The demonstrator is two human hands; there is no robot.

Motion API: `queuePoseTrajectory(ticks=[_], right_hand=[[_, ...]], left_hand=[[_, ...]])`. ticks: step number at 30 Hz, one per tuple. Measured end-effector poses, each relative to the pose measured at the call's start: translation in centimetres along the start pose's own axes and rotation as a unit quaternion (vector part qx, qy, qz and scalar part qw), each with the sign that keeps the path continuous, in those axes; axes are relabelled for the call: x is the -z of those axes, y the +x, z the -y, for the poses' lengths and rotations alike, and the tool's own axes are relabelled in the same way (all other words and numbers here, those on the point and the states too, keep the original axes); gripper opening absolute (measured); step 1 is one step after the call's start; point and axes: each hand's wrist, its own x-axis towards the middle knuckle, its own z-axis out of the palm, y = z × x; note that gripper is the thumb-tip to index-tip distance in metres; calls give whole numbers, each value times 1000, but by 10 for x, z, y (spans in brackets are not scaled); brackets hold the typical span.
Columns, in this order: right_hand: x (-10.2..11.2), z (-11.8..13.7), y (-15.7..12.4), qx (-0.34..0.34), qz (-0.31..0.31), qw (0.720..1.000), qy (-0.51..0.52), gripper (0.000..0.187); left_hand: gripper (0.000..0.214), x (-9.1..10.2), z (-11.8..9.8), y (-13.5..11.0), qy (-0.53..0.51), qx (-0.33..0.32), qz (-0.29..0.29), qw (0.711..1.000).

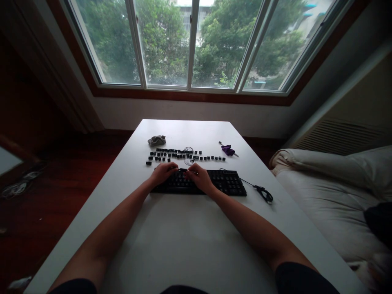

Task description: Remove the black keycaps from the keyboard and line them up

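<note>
A black keyboard (228, 183) lies on the white table in front of me. My left hand (163, 172) is over its upper left part, fingers curled and pressed together at the back edge. Beside it, my right hand (198, 175) reaches over the middle of the keys, its fingers also drawn into a pinch. The fingertips of both hands nearly meet around a small dark spot; whatever they grip is too small to make out. Just behind the keyboard lie rows of loose black keycaps (174, 155), with thin wire loops (189, 162) among them.
A crumpled grey cloth (157, 141) lies at the table's back left. Toward the back right are a purple cloth (228, 150) and a thin stick-like tool under it. The keyboard's coiled cable (264, 194) rests at right. A pale sofa (324, 192) stands beside the white table (171, 245).
</note>
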Motion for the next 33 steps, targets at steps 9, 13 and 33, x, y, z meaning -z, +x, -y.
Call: queuePoseTrajectory(ticks=[9, 13, 33], right_hand=[[5, 3, 3, -9, 14, 1000, -2, 26], [8, 0, 5, -19, 12, 1000, 20, 28], [15, -1, 9, -26, 39, 996, 79, 34]], left_hand=[[32, 2, -5, 1, 26, 13, 32, 999], [33, 5, -9, 1, 11, 10, 41, 999], [31, 16, -10, 0, -354, 108, 125, 921]])
